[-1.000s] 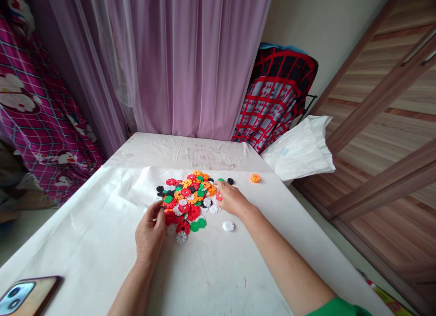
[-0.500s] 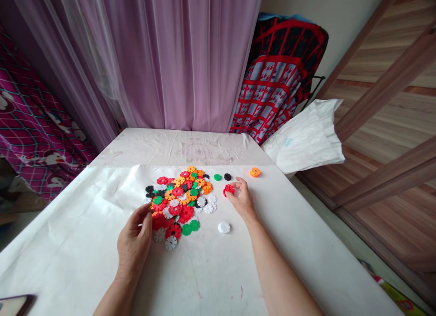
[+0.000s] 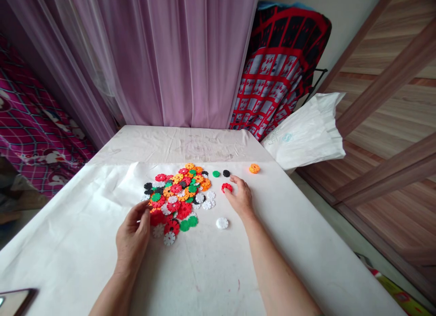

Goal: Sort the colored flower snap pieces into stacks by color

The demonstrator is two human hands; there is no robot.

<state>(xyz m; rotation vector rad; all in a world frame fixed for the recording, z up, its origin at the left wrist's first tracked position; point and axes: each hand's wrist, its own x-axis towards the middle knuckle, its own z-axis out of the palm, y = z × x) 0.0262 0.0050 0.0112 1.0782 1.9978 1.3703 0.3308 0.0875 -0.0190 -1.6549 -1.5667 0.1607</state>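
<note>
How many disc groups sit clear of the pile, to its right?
5: green and black side by side at the back; orange farther right; red by the right hand; white nearest the camera. Some discs may be hidden under the top ones.

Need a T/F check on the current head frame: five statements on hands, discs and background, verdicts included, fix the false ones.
1. The right hand is at the red disc, right of the mixed pile. True.
2. The left hand is at the orange disc on the far right. False: the left hand is at the pile's left side.
3. The white disc lying apart from the pile is nearer the camera than the red disc. True.
4. The green disc beside the black disc is on its right. False: the green disc is left of the black disc.
5. The curtain is yellow. False: the curtain is purple.
</note>
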